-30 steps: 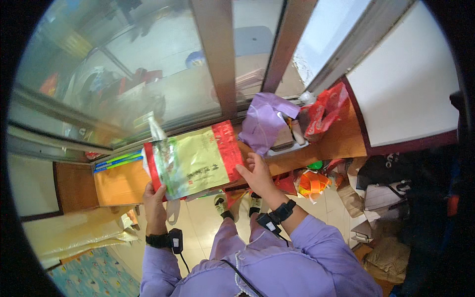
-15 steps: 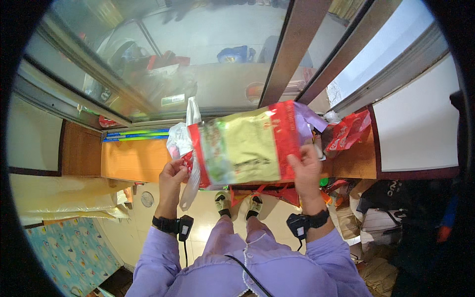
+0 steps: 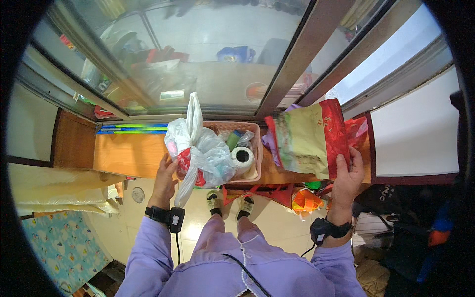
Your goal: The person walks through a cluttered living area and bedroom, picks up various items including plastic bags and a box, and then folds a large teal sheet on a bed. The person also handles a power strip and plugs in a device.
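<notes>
My right hand (image 3: 346, 178) grips the lower right corner of a flat plastic packaging bag (image 3: 307, 141), pale yellow-green with red ends. It is held over the right part of the wooden ledge. My left hand (image 3: 166, 178) has its thumb and fingers apart beside a pink plastic basket (image 3: 256, 143); whether it touches the basket is unclear. A knotted white plastic bag (image 3: 210, 153), with something red showing through, lies over the basket's left part. Inside the basket, to the right, are a white roll (image 3: 242, 157) with a dark core and a green cylindrical item (image 3: 233, 140).
Blue and green rods (image 3: 133, 128) lie along the back of the ledge (image 3: 123, 153), below sliding glass panels (image 3: 198, 89). A red plastic bag (image 3: 356, 129) sits behind the packaging bag. Orange and red bags (image 3: 304, 200) are on the floor under the ledge, with dark bags (image 3: 376, 203) farther right.
The packaging bag has moved right with my right hand, uncovering the basket and the roll. My left hand, earlier closed near the white bag, has drawn slightly left and its fingers have parted.
</notes>
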A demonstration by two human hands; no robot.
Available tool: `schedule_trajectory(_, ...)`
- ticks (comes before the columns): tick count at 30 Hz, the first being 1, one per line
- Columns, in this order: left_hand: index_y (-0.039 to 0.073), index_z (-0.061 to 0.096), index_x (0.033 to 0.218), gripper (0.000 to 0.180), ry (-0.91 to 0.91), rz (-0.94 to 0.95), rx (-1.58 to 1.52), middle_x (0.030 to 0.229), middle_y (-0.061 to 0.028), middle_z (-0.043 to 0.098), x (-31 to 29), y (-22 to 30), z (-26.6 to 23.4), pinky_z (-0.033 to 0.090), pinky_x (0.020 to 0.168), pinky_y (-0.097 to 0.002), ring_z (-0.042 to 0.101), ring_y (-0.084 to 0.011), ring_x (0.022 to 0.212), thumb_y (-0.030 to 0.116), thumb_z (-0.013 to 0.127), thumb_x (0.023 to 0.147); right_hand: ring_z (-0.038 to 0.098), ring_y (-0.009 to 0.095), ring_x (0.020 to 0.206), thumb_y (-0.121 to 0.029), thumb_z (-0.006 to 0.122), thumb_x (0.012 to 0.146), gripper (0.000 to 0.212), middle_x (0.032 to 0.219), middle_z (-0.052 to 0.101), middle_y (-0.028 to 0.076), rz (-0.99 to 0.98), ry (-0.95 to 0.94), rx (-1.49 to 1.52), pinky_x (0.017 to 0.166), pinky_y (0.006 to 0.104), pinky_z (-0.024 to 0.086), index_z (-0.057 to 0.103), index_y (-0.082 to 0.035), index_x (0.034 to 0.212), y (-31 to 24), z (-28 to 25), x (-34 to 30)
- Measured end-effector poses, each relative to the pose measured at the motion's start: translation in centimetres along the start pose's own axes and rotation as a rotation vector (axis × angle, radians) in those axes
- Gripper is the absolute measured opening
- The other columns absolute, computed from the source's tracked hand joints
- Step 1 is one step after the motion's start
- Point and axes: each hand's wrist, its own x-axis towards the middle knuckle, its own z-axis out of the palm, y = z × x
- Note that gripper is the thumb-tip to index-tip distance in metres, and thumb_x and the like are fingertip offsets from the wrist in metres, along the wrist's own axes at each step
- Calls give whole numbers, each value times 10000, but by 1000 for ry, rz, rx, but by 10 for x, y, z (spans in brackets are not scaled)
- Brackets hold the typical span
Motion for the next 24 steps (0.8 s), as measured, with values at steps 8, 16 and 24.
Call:
schedule_trajectory(8,69,423,1229,305,-360,-59,-285,1077,-94,579,5,-12,2,509,794,-379,597,-213,917,169,416,941,546,126,885,-4,534,854,206,975,592,41,225,42,-39,809,250,431,547,3,1060,43,16,-1)
schedule_trajectory(16,114,407,1278,364,-458,-83,-199,1076,-46,581,6,-15,2,493,780,-337,586,-159,886,147,461,920,519,128,954,62,500,840,255,1034,549,44,217,77,44,858,269,414,518,-14,1084,68,40,-13)
schedule_trajectory(24,98,331,1355,451,-501,-43,-461,1228,-48,506,-15,-6,5,438,840,-342,522,-152,1044,121,452,921,523,179,980,-40,605,822,370,1064,547,95,234,-135,-96,881,294,408,474,13,1164,73,26,-15)
